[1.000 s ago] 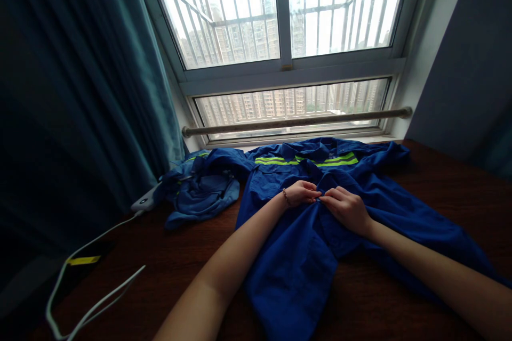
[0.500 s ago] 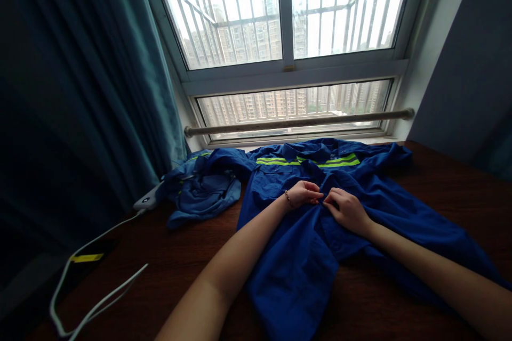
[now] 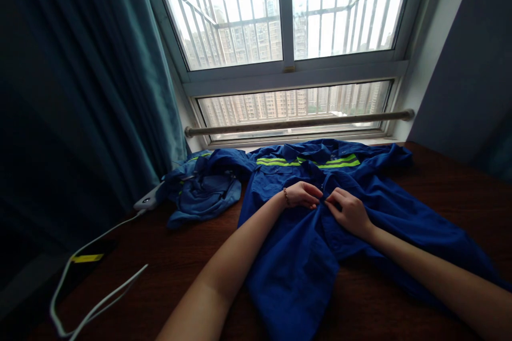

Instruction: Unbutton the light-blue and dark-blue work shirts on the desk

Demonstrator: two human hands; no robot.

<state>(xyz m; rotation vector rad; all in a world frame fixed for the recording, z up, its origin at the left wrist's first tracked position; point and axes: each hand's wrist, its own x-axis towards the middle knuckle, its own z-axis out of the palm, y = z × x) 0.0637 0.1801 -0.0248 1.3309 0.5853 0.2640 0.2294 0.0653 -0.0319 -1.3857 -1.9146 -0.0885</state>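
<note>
A blue work jacket (image 3: 296,272) with yellow-green reflective stripes lies spread on the dark wooden surface, its collar toward the window. My left hand (image 3: 303,194), with a beaded bracelet at the wrist, pinches the jacket's front edge. Close by on the right, my right hand (image 3: 347,210) also pinches the front edge, thumb and forefinger together. The fingertips of both hands nearly meet at the middle of the front, and the cloth puckers below them. Whatever small part of the front lies between the fingertips is hidden.
Left of the jacket's body is a bunched heap of blue cloth (image 3: 208,197) with a similar stripe. Beside it a white power strip (image 3: 148,198) trails a white cable (image 3: 96,237). A blue curtain (image 3: 120,90) hangs at left. A metal rail (image 3: 300,123) crosses before the window.
My left hand has shifted very slightly, its fingers straightening a little at the jacket's front edge. My right hand stays almost where it was.
</note>
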